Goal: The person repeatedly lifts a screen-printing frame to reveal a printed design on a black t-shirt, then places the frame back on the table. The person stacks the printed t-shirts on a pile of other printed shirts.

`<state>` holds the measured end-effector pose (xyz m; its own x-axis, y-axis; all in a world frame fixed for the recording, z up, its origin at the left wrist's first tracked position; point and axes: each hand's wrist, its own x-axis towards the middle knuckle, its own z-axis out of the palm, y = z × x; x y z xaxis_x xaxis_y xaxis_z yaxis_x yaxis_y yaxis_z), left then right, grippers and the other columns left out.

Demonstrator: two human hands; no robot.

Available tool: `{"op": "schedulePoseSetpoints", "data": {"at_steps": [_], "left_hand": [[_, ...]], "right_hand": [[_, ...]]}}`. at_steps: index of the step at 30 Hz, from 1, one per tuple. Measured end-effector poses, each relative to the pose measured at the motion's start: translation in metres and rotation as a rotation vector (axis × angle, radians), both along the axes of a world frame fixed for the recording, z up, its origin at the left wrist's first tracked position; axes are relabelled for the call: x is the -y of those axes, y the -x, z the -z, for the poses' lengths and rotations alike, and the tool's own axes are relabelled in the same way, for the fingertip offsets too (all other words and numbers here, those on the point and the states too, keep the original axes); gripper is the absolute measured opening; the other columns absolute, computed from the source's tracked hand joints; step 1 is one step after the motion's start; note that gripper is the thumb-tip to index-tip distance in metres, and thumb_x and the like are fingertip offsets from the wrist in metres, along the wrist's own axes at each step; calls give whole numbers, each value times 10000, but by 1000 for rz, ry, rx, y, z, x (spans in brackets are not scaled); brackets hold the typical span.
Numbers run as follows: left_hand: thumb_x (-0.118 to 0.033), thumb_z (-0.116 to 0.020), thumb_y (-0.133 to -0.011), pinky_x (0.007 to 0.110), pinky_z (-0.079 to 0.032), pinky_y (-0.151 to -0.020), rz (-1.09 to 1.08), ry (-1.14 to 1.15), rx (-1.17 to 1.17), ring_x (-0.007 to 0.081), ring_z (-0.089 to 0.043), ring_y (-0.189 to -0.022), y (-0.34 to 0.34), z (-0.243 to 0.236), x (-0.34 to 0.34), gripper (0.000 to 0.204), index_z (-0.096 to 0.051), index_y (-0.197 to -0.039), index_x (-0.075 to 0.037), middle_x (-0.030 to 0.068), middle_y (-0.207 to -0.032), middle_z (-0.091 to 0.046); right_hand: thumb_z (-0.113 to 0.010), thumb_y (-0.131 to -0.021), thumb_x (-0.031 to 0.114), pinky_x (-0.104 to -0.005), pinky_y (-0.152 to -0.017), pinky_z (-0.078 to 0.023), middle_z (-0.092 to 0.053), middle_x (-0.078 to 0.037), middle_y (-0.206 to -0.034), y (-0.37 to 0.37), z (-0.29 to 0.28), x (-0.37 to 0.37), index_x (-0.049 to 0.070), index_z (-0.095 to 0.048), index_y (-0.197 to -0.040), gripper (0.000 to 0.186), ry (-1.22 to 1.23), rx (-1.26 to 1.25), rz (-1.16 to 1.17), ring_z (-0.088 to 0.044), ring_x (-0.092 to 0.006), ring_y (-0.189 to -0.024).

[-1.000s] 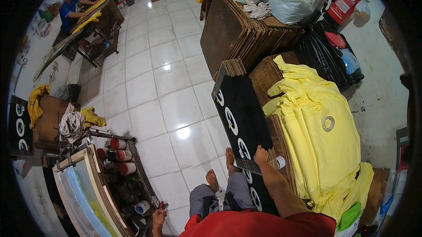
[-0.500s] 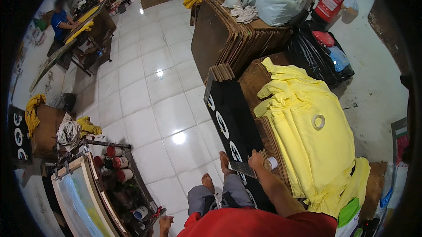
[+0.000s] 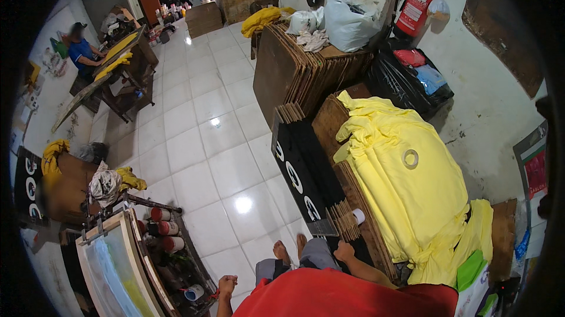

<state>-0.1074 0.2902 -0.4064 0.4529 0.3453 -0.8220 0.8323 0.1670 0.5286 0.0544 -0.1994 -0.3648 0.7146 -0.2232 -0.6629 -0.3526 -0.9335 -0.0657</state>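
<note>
My left hand (image 3: 228,286) is closed beside the cart of red-labelled cans (image 3: 168,227) and leaning wooden-framed screens (image 3: 105,267); what, if anything, it holds is unclear. My right hand (image 3: 344,252) is closed just below a row of upright boards covered in black fabric with white rounded prints (image 3: 294,173). Whether it grips anything is hidden. The boards' bare brown ends (image 3: 341,220) stick out above that hand, beside a small white roll (image 3: 358,216).
Piled yellow fabric (image 3: 400,187) with a tape roll (image 3: 410,159) lies at right. Stacked boards (image 3: 276,70) and black bags (image 3: 391,84) stand behind it. A person in blue (image 3: 82,52) works at a long table at far left. The tiled floor (image 3: 206,146) runs up the middle.
My right hand has left the printed board's lower end and moved down. My left hand has risen slightly and shifted right. The view has tilted, so the room sits lower in frame.
</note>
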Motion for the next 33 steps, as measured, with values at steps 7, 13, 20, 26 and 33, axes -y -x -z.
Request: {"op": "schedulePoseSetpoints", "data": {"at_steps": [7,13,20,26,33], "left_hand": [[-73,-610,-810,261,-458,-490,-78,-15,-81,134,-562,-524,79,-26,38,118,-611,-770,38,71,-611,-594],[-88,-620,-795,253,-409,-423,2,-77,-199,131,-537,-476,175,-56,105,123,-619,-766,31,57,-604,-591],[-153,-678,-786,241,-366,-388,-87,-64,-303,108,-512,-456,264,-107,164,159,-628,-769,-4,49,-604,-593],[-189,-689,-796,253,-378,-417,-292,-5,-338,132,-554,-510,319,-104,166,179,-606,-787,-31,62,-652,-601],[-212,-692,-794,256,-395,-439,-329,4,-280,138,-568,-548,331,-94,158,202,-607,-807,-29,60,-675,-610]], "right_hand": [[-650,-705,244,-412,-822,-483,-633,-197,-998,13,29,6,18,-621,-953,337,-186,-12,-168,-604,-348,-964],[-720,-715,175,-323,-676,-501,-661,-143,-861,41,44,16,9,-639,-963,309,-499,196,123,-641,-219,-761],[-597,-708,258,-466,-662,-509,-662,-151,-819,187,76,128,62,-698,-736,222,-267,-192,-118,-642,-315,-756],[-585,-755,265,-402,-598,-490,-647,-115,-764,300,70,211,74,-679,-697,221,-141,-355,-859,-632,-254,-724],[-546,-799,187,-423,-512,-454,-595,-101,-638,295,100,205,37,-618,-603,257,-207,-74,-971,-594,-230,-596]]}}
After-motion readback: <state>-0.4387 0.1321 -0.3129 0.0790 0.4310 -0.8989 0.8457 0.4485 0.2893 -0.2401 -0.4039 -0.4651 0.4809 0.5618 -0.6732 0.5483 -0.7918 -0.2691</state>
